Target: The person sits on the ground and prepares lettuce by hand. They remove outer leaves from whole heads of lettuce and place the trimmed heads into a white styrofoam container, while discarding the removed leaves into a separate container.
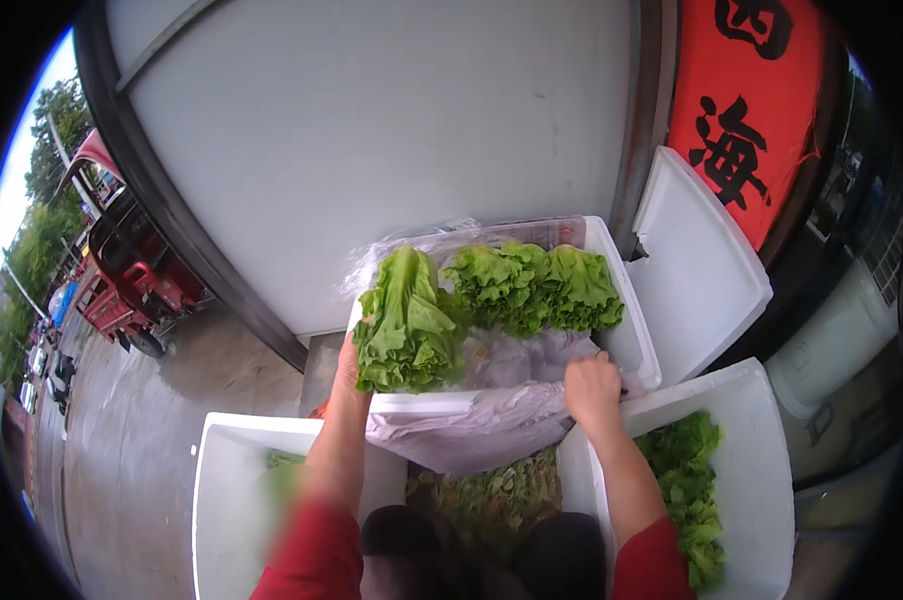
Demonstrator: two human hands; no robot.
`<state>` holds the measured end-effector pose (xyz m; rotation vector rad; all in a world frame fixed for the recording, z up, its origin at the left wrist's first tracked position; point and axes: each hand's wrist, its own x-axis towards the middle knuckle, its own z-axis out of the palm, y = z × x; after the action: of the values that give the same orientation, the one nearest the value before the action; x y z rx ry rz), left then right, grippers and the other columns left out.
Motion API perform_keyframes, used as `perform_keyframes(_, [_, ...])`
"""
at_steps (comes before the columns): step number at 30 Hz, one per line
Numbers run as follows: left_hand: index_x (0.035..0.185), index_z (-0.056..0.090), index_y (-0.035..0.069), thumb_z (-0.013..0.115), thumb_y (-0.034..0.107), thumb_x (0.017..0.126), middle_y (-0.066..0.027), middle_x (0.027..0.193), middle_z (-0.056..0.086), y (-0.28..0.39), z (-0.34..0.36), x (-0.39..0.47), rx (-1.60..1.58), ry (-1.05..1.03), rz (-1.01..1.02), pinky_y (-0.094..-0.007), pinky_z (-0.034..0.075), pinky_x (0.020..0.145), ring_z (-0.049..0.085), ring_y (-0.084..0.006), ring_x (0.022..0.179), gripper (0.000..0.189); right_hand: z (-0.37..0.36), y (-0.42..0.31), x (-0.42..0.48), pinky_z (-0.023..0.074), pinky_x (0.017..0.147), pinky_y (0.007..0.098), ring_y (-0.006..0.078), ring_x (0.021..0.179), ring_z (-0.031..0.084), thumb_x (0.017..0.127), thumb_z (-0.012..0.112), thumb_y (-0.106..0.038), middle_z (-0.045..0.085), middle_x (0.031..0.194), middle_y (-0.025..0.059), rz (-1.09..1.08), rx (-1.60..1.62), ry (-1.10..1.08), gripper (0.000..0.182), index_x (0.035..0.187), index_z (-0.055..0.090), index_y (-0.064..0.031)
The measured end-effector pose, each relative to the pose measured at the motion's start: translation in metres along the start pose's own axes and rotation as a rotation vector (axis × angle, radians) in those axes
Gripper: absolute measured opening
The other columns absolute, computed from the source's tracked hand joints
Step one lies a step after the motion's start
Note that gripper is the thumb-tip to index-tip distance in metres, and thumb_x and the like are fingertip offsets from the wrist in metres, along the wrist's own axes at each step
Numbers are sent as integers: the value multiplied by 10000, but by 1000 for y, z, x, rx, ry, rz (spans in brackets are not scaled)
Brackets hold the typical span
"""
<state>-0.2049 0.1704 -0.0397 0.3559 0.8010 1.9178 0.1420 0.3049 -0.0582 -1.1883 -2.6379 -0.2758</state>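
Note:
A white foam box (641, 322) stands before me, lined with a pale plastic bag (470, 424) that folds over its near rim. Several heads of leafy green lettuce (507, 281) lie along its far side on clear, bumpy plastic packs (507, 358). My left hand (351, 360) is at the box's left edge, against a large lettuce head (406, 322); the leaves partly hide its fingers, so its grip is unclear. At the near right rim, my right hand (594, 382) has its fingers curled on the edge of the plastic bag.
Foam boxes with greens stand at lower left (211, 480) and lower right (774, 480). Loose leaves (496, 487) cover the ground between them. A foam lid (699, 262) leans at the right, near a red banner with writing (751, 97). A red cargo tricycle (132, 277) is parked at far left.

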Motion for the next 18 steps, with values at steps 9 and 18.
perform_keyframes(9, [1261,544,-31,684,141,757,-169,1116,666,-29,48,-140,-167,-123,-25,-427,562,871,675,-304,939,551,-69,30,-15,508,795,484,388,912,654,862,583,-191,683,865,210,228,353,-84,213,915,682,-10])
perform_keyframes(18, [1418,353,42,761,15,707,-114,1280,543,-78,87,-216,205,-118,-4,-376,479,968,559,-246,1150,820,-98,-75,-86,500,685,306,154,726,652,868,692,-215,702,794,113,414,1406,243,265,969,677,30])
